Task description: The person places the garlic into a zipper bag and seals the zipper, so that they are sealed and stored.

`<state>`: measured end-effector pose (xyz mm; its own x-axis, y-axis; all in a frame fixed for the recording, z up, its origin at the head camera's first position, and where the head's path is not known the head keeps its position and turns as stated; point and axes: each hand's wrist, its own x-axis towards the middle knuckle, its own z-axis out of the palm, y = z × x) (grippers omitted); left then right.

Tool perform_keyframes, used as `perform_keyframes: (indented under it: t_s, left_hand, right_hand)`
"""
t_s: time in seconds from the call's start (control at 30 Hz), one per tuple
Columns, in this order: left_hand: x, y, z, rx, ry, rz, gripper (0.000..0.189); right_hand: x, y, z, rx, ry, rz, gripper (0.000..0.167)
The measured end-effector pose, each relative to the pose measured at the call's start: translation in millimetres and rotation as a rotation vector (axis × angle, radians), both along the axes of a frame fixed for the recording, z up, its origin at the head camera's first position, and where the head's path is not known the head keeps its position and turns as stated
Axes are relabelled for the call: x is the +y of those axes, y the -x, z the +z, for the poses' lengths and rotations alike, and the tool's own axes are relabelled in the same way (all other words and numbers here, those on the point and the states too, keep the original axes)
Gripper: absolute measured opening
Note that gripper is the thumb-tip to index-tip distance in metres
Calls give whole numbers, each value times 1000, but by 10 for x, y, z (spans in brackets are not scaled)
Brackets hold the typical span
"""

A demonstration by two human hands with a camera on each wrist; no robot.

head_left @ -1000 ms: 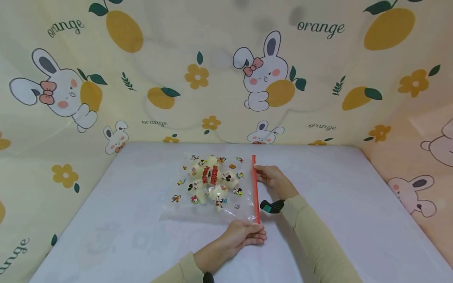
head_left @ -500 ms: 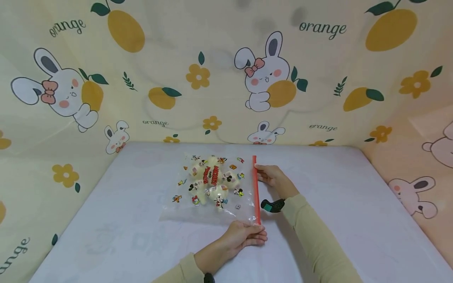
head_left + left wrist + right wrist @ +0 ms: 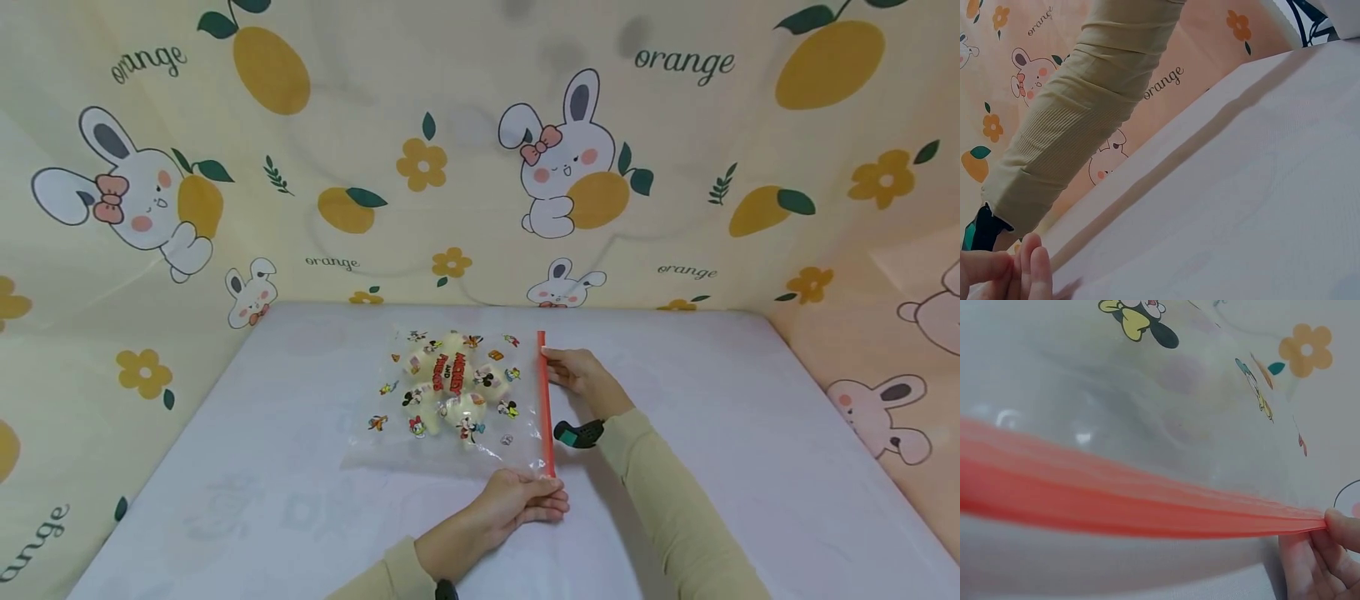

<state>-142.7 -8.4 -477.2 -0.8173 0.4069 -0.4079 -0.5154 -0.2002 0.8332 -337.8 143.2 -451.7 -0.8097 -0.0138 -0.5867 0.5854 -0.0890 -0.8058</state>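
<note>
A clear plastic zip bag (image 3: pixel 468 450) lies flat on the table, printed with small cartoon figures and red lettering. Several pale cream, rounded pieces (image 3: pixel 465 408) show through its plastic. Along its right side runs a red zip strip (image 3: pixel 545 400), which stretches across the right wrist view. My right hand (image 3: pixel 588 379) pinches the strip near its far end, thumb on top. At the near end, my left hand (image 3: pixel 517 504) pinches the strip's corner between thumb and fingers. In the left wrist view only the fingertips (image 3: pixel 1038 269) of that hand show, and the bag is out of sight.
The white-covered table (image 3: pixel 262 417) extends around the bag on all sides. Behind it and at both sides hangs a cloth (image 3: pixel 465 150) printed with rabbits and oranges. A dark wrist device (image 3: pixel 577 435) sits below the right hand.
</note>
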Motion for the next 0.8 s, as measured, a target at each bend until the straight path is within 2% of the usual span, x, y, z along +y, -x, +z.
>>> perform_keyframes:
  t_s: [0.27,0.43,0.5,0.67,0.8]
  left_hand:
    - [11,0,16,1,12,-5,27]
    - [11,7,25,11,22,-2,27]
    - [9,11,30,10,23,-2,27]
    - [4,9,30,1,19,-2,27]
    - [1,-17,15,-1,16,-7,27]
  right_hand:
    - [10,41,-3,14,-4,-6,33]
    - [-4,66,9,28,15,-6,23]
    - [-6,74,1,33,17,-7,24]
    - [-6,70,-25,46,-8,-10,40]
    - [-3,58,-47,39,-24,-13,42]
